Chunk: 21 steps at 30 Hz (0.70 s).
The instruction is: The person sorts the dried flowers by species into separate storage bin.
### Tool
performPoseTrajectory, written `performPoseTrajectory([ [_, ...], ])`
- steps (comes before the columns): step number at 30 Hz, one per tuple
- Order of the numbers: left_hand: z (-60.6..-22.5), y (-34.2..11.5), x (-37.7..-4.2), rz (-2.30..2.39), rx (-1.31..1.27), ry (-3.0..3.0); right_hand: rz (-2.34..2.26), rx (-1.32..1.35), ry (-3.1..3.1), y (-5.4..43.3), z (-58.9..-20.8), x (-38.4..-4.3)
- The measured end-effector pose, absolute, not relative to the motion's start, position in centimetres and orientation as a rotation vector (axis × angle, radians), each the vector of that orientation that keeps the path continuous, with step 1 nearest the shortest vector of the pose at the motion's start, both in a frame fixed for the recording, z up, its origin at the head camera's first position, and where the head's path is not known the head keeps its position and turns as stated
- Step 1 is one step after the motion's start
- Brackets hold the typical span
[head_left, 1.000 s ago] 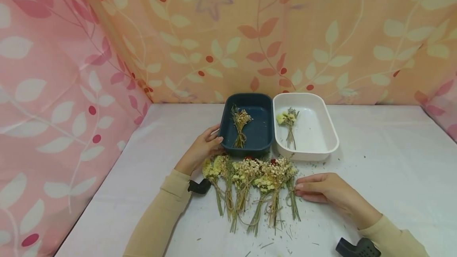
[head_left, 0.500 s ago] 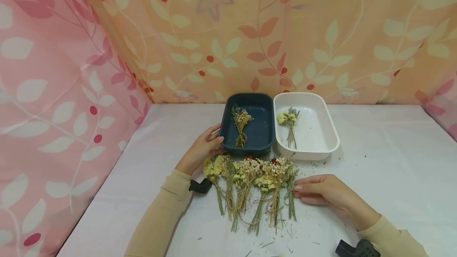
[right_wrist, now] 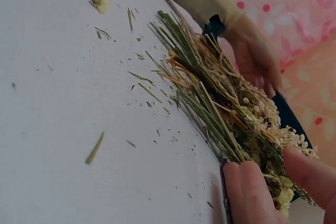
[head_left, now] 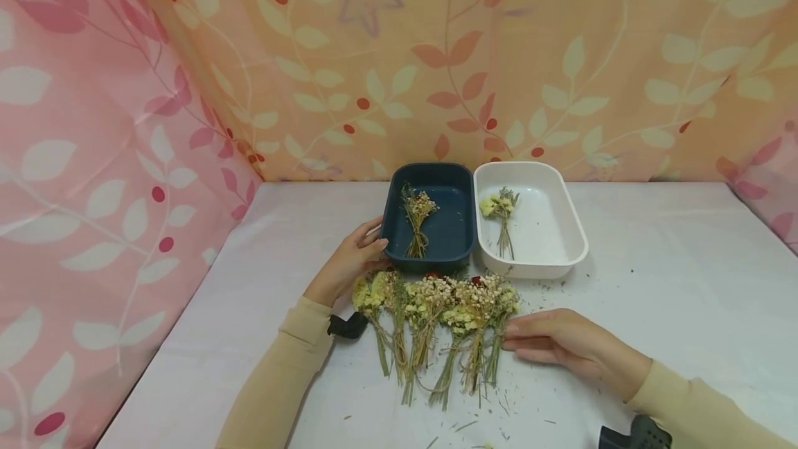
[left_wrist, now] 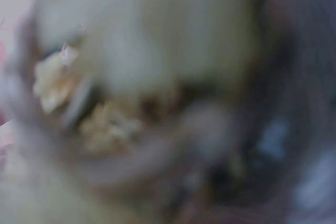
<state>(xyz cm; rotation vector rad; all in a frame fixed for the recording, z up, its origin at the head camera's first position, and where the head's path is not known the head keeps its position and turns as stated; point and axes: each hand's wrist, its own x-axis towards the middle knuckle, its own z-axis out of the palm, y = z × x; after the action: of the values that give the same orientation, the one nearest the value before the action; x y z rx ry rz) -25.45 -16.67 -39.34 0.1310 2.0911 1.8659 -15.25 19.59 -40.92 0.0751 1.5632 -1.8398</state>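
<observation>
Several small bunches of dried flowers point(head_left: 430, 303) lie side by side on the white tabletop, tied with twine, stems towards me. My right hand point(head_left: 573, 341) touches the rightmost bunch point(head_left: 497, 345) with nearly straight fingers. In the right wrist view, the thumb point(right_wrist: 310, 174) stands apart from the fingers point(right_wrist: 247, 190) beside that bunch. At the left wall of the dark blue tray point(head_left: 458, 227), my left hand point(head_left: 349, 262) rests its fingers and thumb. One bunch point(head_left: 419, 217) lies in that tray. Another bunch point(head_left: 501, 217) lies in the white tray point(head_left: 548, 227). The left wrist view is too blurred to read.
Both trays stand side by side near the back curtain point(head_left: 449, 89). Stem scraps point(head_left: 467, 426) and crumbs are scattered on the tabletop point(head_left: 686, 283). A small yellow flower piece point(right_wrist: 101, 3) lies loose in the right wrist view.
My right hand has slid left, and the rightmost bunch has shifted left against its neighbours. My left hand stays at the dark blue tray.
</observation>
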Motion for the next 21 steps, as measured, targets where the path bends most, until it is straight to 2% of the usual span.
performPoseTrajectory([
  [21, -39.0, -16.7, -25.4, 1.868, 0.108, 2.09, -1.77, 0.141, 1.657, 18.0, -40.6, -15.5],
])
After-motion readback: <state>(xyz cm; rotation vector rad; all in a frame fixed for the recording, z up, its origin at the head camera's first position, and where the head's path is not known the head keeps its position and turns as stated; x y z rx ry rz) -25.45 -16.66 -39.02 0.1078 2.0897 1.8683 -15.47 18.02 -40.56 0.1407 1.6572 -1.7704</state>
